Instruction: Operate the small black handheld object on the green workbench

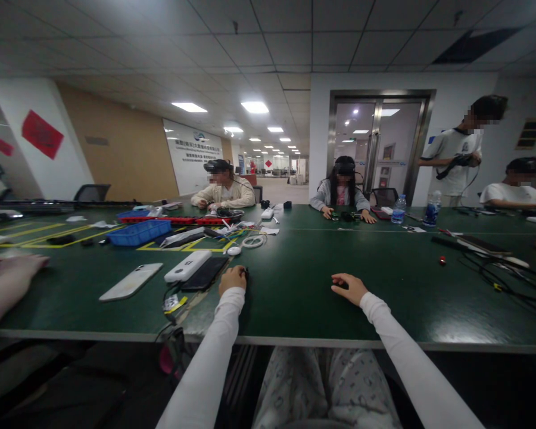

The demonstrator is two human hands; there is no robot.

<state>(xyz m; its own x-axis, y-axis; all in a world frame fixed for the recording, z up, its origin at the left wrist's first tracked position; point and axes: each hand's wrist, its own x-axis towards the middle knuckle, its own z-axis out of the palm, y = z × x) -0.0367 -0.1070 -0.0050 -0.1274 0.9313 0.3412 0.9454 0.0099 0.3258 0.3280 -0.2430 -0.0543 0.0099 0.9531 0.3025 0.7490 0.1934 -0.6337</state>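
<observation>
My left hand [233, 279] is closed on the green table [295, 310], its fingers curled round something small and dark that I cannot make out. Just left of it lie a black flat pad [208, 274] and a white power bank [188, 266]. A white phone [131, 282] rests farther left. My right hand [349, 289] lies on the table with fingers loosely bent and apart, and I see nothing in it. A wide stretch of tabletop separates the two hands.
Beyond my left hand are a white cable coil [254, 241], loose wires and a blue tray [139, 232]. Black cables [495, 274] and a red small object [442, 261] lie at right. Water bottles [398, 210] stand farther back. Another person's arm [13, 286] reaches in at left; several people are around.
</observation>
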